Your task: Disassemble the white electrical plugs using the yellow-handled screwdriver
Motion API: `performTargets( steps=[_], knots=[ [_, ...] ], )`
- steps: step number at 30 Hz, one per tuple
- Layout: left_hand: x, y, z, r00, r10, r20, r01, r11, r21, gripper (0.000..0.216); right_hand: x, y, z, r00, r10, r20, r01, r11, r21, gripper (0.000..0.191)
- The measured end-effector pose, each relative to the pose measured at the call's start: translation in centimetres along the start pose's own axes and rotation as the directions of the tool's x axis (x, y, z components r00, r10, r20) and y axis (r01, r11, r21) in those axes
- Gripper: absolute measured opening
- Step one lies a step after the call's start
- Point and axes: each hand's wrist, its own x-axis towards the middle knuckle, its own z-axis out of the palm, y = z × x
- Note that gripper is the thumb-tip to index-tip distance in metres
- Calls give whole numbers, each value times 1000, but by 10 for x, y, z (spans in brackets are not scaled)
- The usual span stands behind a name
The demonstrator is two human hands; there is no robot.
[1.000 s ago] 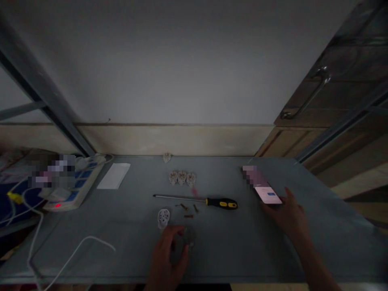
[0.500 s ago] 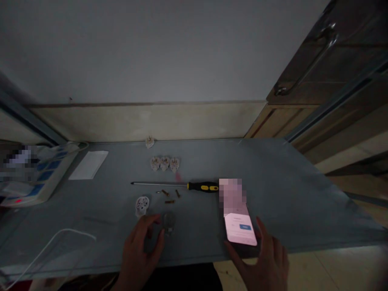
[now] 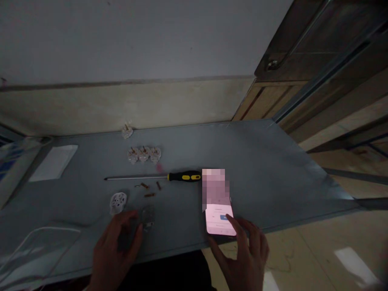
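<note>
My right hand [image 3: 244, 254] hovers at the near edge of the grey table [image 3: 273, 169], fingers spread, one fingertip on the lit screen of a phone [image 3: 218, 216] lying flat there. My left hand [image 3: 113, 248] rests on the table with fingers loosely curled beside a small dark round part [image 3: 148, 216], touching or nearly touching it. A white plug cover [image 3: 118, 202] lies just beyond that hand. Farther back are a yellow-and-black screwdriver [image 3: 157, 177], a few loose brass screws [image 3: 149, 189], and three white plug pieces in a row [image 3: 144, 154].
One more white plug piece [image 3: 127, 131] sits by the wall. A white paper sheet [image 3: 54, 161] and a power strip [image 3: 12, 165] lie at the left. A clear plastic bag [image 3: 36, 250] covers the near left corner. A wooden cabinet [image 3: 318, 68] stands at the right.
My right hand brought the phone from the far right of the table to the near edge and now taps its screen. The view swung right and down. My left hand stayed by the round part.
</note>
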Motion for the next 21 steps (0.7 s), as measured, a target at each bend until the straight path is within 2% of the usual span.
performTargets(
  steps=[4,8,13,16,21],
  knots=[
    [1,0,0,999,29,-15,-28,998,51,31,6,7,-5,1000,16,24,-18,993,119,61],
    [1,0,0,999,44,-10,-43,997,68,32,30,23,-7,989,88,123,-124,936,330,49],
    [-3,-3,0,999,42,-8,-41,995,95,30,75,44,8,977,128,172,-203,808,553,35],
    [-8,-8,-1,999,51,8,-51,995,90,27,93,51,20,977,74,202,-182,784,594,33],
    [-15,-14,-2,999,8,51,-14,994,107,22,104,57,27,969,20,246,-159,811,563,32]
  ],
)
